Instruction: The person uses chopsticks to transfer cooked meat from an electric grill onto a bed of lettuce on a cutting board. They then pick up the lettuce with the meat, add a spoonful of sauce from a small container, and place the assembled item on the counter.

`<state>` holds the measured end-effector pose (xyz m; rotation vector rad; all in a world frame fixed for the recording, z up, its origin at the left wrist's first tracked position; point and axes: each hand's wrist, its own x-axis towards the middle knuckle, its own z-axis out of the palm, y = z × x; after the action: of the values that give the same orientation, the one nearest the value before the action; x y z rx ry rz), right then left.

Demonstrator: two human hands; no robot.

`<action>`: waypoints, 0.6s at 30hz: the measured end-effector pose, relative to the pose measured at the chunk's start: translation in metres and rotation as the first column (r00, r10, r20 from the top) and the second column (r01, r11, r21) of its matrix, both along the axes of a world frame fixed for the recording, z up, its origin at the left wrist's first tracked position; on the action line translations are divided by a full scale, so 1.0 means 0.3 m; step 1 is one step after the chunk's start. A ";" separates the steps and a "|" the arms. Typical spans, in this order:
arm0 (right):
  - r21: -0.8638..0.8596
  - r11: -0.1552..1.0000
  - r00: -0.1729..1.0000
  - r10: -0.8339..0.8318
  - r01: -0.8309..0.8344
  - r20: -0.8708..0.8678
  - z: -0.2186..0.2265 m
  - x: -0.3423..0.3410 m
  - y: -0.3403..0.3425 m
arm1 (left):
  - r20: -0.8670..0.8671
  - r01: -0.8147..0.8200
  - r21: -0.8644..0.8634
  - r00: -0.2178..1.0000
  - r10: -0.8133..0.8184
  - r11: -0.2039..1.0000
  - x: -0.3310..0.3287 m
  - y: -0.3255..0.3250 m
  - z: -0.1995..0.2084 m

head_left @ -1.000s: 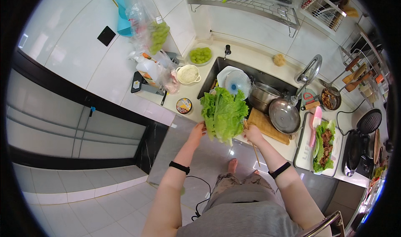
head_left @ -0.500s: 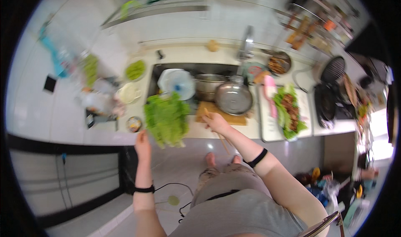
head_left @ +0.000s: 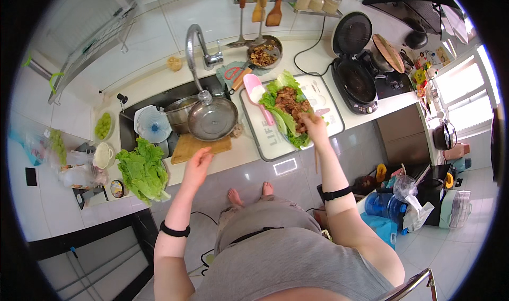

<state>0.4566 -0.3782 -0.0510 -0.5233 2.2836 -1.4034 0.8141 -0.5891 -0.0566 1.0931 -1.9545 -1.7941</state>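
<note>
My right hand (head_left: 314, 127) is closed on chopsticks (head_left: 316, 162), whose ends stick out below the palm. It is over the near side of a plate of cooked meat (head_left: 288, 100) bordered by lettuce leaves (head_left: 286, 82); the tips are hidden. The plate rests on a white dark-rimmed board (head_left: 263, 141), beside a pink-handled spatula (head_left: 253, 82). My left hand (head_left: 198, 166) hangs empty, fingers loosely apart, in front of a wooden cutting board (head_left: 185, 150). Left of it, a heap of lettuce (head_left: 142, 168) lies at the counter's front edge.
The sink (head_left: 127, 126) holds a whitish ribbed basket (head_left: 152, 123) and a steel pot (head_left: 178, 110); a metal pan (head_left: 213, 119) sits by them under the faucet (head_left: 193, 51). A small pan of food (head_left: 266, 54) stands behind the board. An electric griddle (head_left: 355, 81) is open at right.
My view has swung to the right. My right hand, with the chopsticks, has gone from near the wooden board to the meat plate. My left hand has moved right, away from the lettuce heap.
</note>
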 end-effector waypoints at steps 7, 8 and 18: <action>0.296 0.951 0.985 -0.129 0.091 0.111 -0.152 -0.235 0.398 | 0.038 0.217 0.094 0.975 -0.221 0.972 -0.321 0.168 -0.122; 0.221 0.973 0.969 -0.111 0.061 0.223 -0.180 -0.237 0.404 | 0.043 0.240 0.094 0.969 -0.244 0.966 -0.358 0.188 -0.138; -0.007 0.989 0.727 0.111 -0.145 0.677 -0.281 -0.263 0.390 | 0.069 0.260 0.184 0.959 -0.276 0.948 -0.626 0.345 -0.269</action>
<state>0.3776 -0.2611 -0.1352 -0.1036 1.6395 -1.2017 0.6262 -0.4857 -0.1373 1.0183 -2.1221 -2.1260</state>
